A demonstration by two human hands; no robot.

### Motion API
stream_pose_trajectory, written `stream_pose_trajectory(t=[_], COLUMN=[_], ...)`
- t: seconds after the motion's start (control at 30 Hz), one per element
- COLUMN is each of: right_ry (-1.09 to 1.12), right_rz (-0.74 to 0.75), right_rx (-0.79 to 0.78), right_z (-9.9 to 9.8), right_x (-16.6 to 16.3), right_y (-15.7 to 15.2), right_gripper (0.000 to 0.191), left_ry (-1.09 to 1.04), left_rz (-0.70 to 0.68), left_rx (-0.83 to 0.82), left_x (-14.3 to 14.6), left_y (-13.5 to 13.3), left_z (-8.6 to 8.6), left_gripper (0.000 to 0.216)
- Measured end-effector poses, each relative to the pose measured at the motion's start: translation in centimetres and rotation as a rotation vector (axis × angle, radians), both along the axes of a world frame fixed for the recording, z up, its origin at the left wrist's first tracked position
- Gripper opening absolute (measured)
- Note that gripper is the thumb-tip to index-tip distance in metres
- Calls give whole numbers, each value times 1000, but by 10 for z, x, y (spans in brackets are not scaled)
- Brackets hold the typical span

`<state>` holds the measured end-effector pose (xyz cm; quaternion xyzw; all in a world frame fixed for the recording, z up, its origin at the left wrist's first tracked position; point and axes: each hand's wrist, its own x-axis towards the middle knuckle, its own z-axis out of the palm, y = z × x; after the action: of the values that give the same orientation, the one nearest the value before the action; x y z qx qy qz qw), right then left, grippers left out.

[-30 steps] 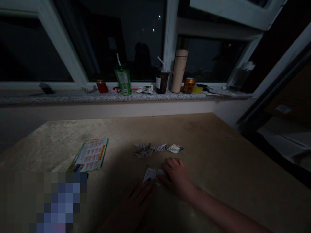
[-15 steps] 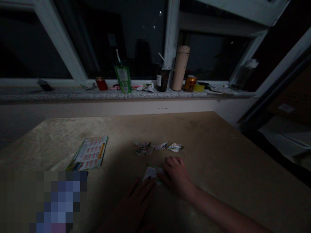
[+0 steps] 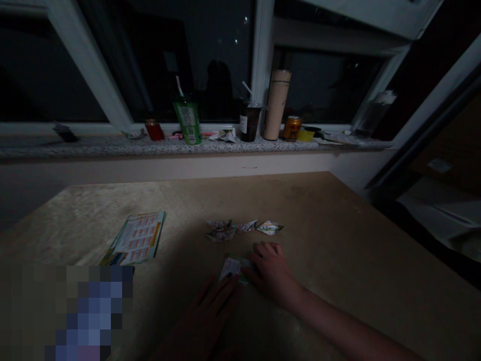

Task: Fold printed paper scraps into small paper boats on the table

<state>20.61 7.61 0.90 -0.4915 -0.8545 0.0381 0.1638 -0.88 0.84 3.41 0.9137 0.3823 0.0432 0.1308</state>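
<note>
A small piece of folded printed paper [image 3: 230, 267] lies on the table in front of me. My left hand [image 3: 210, 311], deep in shadow, lies flat with fingers outstretched and tips on the paper's near left part. At the paper's right side is my right hand [image 3: 271, 271], its fingers bent and held together, the thumb side against the sheet. It covers the right end, so the exact grip there is partly hidden. Beyond the hands sit several folded paper boats, one of them a boat [image 3: 269, 227] on the right. To the left lies a stack of printed sheets [image 3: 137, 238].
The wooden table [image 3: 319, 205] reaches a wall below a granite sill [image 3: 221, 147]. On the sill stand a green cup with straw [image 3: 189, 123], a dark cup [image 3: 248, 123], a tall pink flask [image 3: 277, 105], an orange can [image 3: 292, 128] and a red jar [image 3: 154, 129]. A blurred-out patch covers the lower left.
The whole view has shifted slightly. Both hands stay at the paper, with hardly any visible movement.
</note>
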Motion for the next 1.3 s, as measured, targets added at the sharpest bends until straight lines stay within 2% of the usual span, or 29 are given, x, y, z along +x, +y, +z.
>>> stream_pose_trajectory(t=[0.33,0.47,0.83,0.97,1.07,1.17,1.3], right_ry=[-18,-89,-226,-230,-199,-113,-55], right_rz=[-2,-10,15,21,127,206,214], right_rx=[7,33,110,126,168,214,216], right_z=[-1,4,6,8,7,3,3], right_x=[-1,-4,-10,-10,-9,-6,1], right_y=[0,-1,-4,-6,-13,-29,-56], right_gripper=[15,16,19,15,9,20,42], left_ry=[10,35,16,24,10,-17,-37], left_rz=[18,1,1,-23,-65,-78,-62], left_rx=[-7,-24,-8,-19,-19,-15,-44], left_x=[2,5,6,2,-2,-4,-3], left_y=[-1,0,-1,2,5,6,6], left_z=[2,3,4,-7,-19,-25,-24], left_gripper=[75,72,91,96,96,93,88])
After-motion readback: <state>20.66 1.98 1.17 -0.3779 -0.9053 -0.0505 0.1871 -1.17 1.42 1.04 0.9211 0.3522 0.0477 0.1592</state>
